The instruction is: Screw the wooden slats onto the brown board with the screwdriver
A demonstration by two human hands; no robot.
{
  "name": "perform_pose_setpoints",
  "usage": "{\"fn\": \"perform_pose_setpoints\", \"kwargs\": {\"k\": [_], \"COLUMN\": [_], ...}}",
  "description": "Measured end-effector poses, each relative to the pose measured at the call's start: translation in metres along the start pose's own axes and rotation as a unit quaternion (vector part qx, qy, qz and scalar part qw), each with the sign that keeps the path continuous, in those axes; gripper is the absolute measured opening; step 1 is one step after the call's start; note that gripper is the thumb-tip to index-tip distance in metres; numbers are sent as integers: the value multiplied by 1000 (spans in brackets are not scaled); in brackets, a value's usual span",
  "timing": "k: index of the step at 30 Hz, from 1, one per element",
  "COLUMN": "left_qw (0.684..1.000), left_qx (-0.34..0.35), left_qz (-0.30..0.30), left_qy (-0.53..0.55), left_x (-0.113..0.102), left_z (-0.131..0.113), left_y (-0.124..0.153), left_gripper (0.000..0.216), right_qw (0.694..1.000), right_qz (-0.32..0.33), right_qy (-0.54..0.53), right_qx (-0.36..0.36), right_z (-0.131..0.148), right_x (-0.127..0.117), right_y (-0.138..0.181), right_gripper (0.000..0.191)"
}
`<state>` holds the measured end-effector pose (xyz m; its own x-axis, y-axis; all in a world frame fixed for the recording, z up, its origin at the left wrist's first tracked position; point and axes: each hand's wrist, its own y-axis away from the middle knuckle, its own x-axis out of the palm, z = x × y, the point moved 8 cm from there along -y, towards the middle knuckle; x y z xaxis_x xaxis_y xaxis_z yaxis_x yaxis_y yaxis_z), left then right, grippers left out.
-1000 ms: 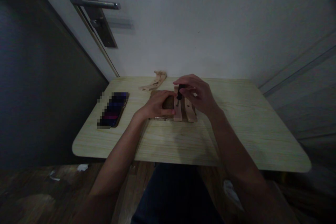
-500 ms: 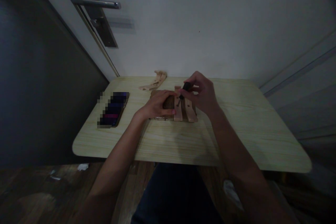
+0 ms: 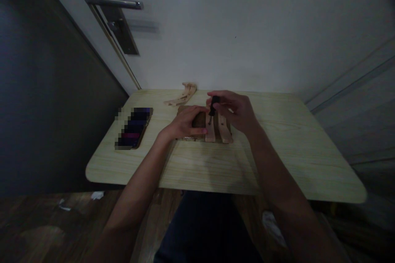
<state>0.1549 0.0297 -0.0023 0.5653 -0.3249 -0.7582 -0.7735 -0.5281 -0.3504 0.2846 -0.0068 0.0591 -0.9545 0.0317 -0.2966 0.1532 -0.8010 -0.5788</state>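
Observation:
A small wooden assembly [image 3: 219,131] of pale slats on a darker brown board lies on the light wood table [image 3: 216,168]. My left hand [image 3: 184,122] presses down on the board's left part, fingers curled over it. My right hand [image 3: 236,111] pinches a small black-handled screwdriver [image 3: 212,107], held nearly upright with its tip on the left slat.
A phone [image 3: 134,127] lies on the table's left side. Loose pale wooden pieces [image 3: 182,94] lie at the back edge near the wall. A door with a metal handle [image 3: 114,3] stands at the left. My dark-trousered legs are under the table's front edge.
My right hand has turned the screwdriver: its handle tilted to the right half a second ago and stands nearly upright again now. My left hand has stayed on the board.

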Motion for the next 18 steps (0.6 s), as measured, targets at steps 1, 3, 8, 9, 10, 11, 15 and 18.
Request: {"fn": "perform_pose_setpoints", "kwargs": {"k": [1, 3, 8, 9, 10, 11, 15, 18], "left_qw": [1000, 1000, 1000, 1000, 1000, 1000, 1000, 1000], "left_qx": [2, 3, -2, -2, -1, 1, 17, 20], "left_qz": [0, -2, -3, -3, -5, -7, -11, -11], "left_qy": [0, 4, 8, 7, 6, 6, 10, 10], "left_x": [0, 0, 2, 2, 2, 2, 2, 2], "left_z": [0, 1, 3, 4, 4, 4, 4, 4], "left_y": [0, 0, 0, 0, 0, 0, -1, -1], "left_gripper": [70, 72, 74, 74, 74, 74, 75, 74], "right_qw": [1000, 999, 997, 996, 995, 994, 993, 993], "right_qz": [-4, -15, -67, -81, -89, -92, -46, -10], "right_qy": [-6, -11, 31, 41, 50, 59, 101, 92], "right_qx": [11, 27, 29, 25, 19, 12, -40, -73], "right_z": [-3, -8, -10, -9, -7, -6, 4, 12], "right_x": [-1, -2, -7, -9, -9, -9, -2, 2], "right_y": [0, -2, -2, -2, -1, -1, -1, -1], "right_gripper": [27, 26, 30, 32, 34, 36, 25, 19]}}
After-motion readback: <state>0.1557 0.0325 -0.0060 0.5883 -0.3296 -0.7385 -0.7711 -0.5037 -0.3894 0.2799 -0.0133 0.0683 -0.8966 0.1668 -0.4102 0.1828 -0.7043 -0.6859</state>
